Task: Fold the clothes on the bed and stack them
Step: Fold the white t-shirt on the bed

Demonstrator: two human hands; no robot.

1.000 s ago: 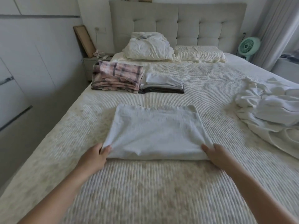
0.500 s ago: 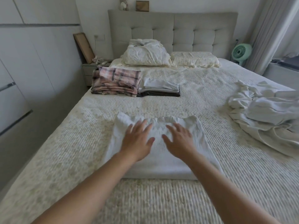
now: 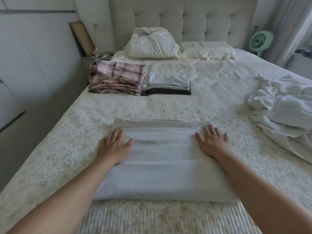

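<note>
A folded white garment (image 3: 162, 166) lies flat on the bed (image 3: 219, 92) in front of me. My left hand (image 3: 114, 146) presses flat on its left side, fingers straight and spread. My right hand (image 3: 212, 143) presses flat on its right side, likewise spread. Further back on the left sits a folded pink plaid stack (image 3: 116, 78), and beside it a smaller folded stack (image 3: 168, 84) of white over dark pieces. A crumpled heap of white clothes (image 3: 283, 108) lies at the right of the bed.
Two pillows (image 3: 152, 43) lean at the tufted headboard (image 3: 185, 19). A nightstand (image 3: 94, 59) with a leaning frame stands at the back left beside white wardrobe doors (image 3: 25, 65). A green fan (image 3: 260, 40) and a curtain stand at the back right.
My hands left the garment's near corners, came together at its middle, then slid apart to its left and right sides. The garment now lies flatter and wider.
</note>
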